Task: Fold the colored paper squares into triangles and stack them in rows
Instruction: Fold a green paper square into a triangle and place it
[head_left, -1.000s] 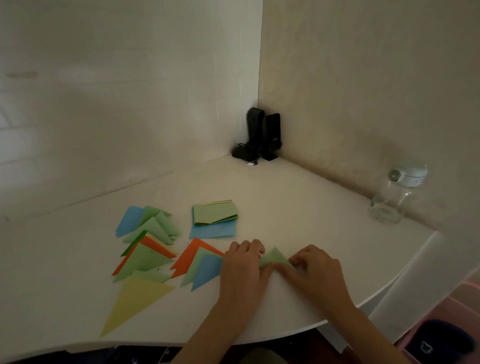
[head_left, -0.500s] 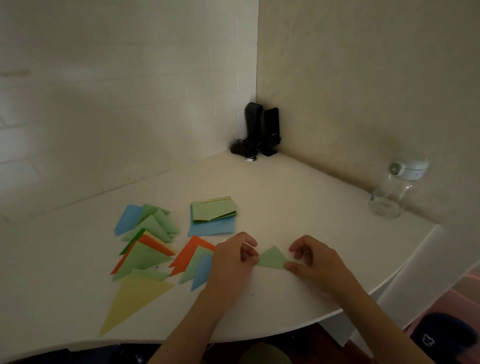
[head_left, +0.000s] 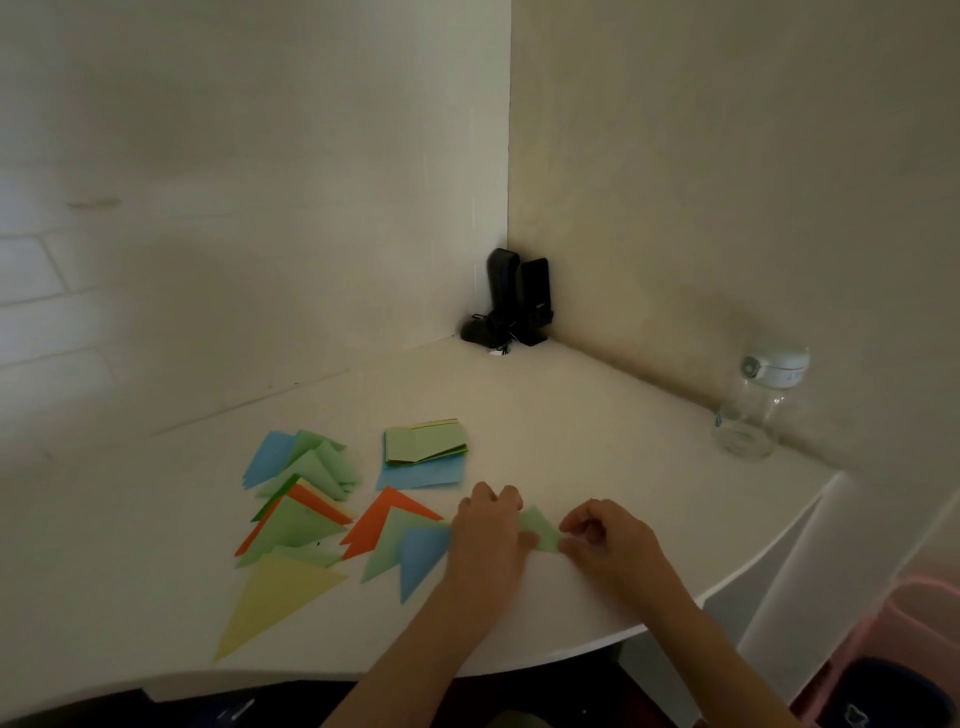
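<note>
At the near edge of the white table (head_left: 597, 431), two bare forearms reached in from the bottom of the frame, their elbows cut off by it. The left hand (head_left: 488, 535) lay palm down, knuckles up, its fingertips resting on the left corner of a small light green folded triangle (head_left: 540, 530); how its thumb sat could not be made out. The right hand (head_left: 608, 545) had its fingers curled in, pinching the triangle's right corner against the tabletop. Most of that triangle was covered by the two hands, and motion blur softened its edges. Just left of the left hand lay a row of overlapping triangles, orange (head_left: 384, 519), pale green (head_left: 387, 551) and blue (head_left: 421, 556), the blue one partly under the wrist. Nearer the viewer sat a large yellow triangle (head_left: 270, 597), and beyond it a second overlapping pile in green and orange (head_left: 291, 519), with a fan of blue and green pieces (head_left: 296, 462) behind. Farther back, a stack of unfolded green squares (head_left: 426, 441) rested on a blue sheet (head_left: 421, 475). A clear jar with a white lid (head_left: 753, 410) stood by the right wall. Two dark upright devices (head_left: 514, 296) occupied the far corner, too dim to identify.
</note>
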